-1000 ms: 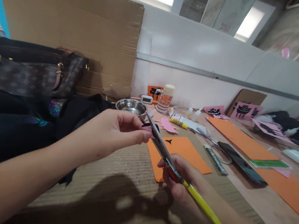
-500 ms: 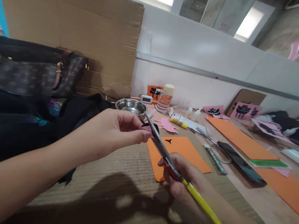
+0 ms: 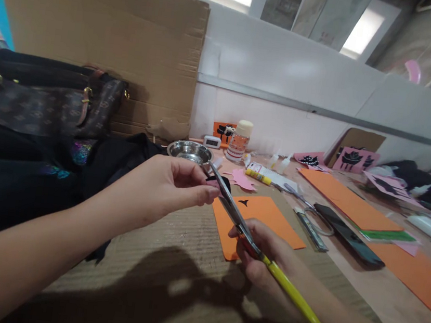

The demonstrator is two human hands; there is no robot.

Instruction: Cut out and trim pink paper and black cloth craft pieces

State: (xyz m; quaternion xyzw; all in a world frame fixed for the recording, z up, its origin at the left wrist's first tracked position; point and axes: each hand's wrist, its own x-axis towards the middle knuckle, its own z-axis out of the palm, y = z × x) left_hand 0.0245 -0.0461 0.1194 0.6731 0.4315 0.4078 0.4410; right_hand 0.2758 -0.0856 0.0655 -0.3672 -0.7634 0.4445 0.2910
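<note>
My left hand [image 3: 169,184] pinches a small black paper piece [image 3: 224,182] between thumb and fingers, held above the table. My right hand [image 3: 266,259] grips yellow-handled scissors [image 3: 246,233] whose blades reach up to the black piece. Under them lies an orange card [image 3: 267,220] with a small black cut-out [image 3: 243,202] on it, on a sheet of corrugated cardboard [image 3: 172,261].
A steel bowl [image 3: 190,151], a small bottle [image 3: 239,141], a glue stick [image 3: 257,176], a second pair of scissors [image 3: 304,204], a phone [image 3: 348,235] and orange sheets [image 3: 348,201] lie beyond. A patterned bag [image 3: 46,101] and black cloth [image 3: 20,179] sit left, before upright cardboard [image 3: 97,37].
Nearly still; both hands and the scissors have shifted very slightly upward in the view, still at the black piece.
</note>
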